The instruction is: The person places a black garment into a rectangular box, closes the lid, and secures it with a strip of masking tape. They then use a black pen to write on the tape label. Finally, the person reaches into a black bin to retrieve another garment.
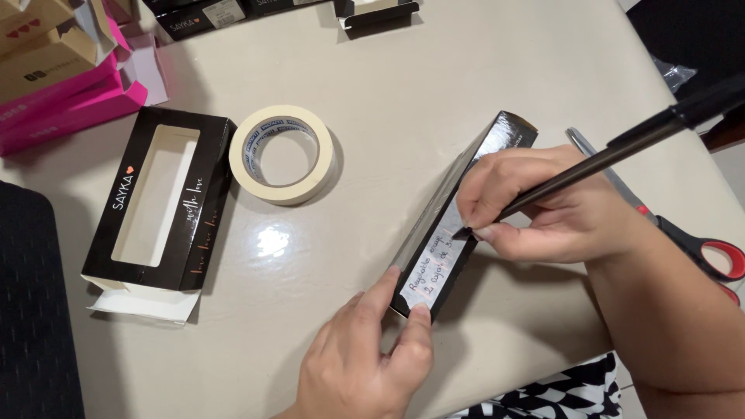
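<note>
A long black box (497, 143) lies slantwise on the beige table (403, 85), with a pale strip of tape along its side that bears handwriting. My left hand (365, 357) pins down the box's near end with thumb and forefinger. My right hand (543, 202) holds a black pen (621, 147), its tip resting on the tape strip near the middle of the box.
A roll of cream masking tape (283, 154) lies left of the box. An open black window box (159, 198) sits further left. Pink and brown cartons (54, 70) are stacked at the top left. Red-handled scissors (691, 240) lie behind my right hand.
</note>
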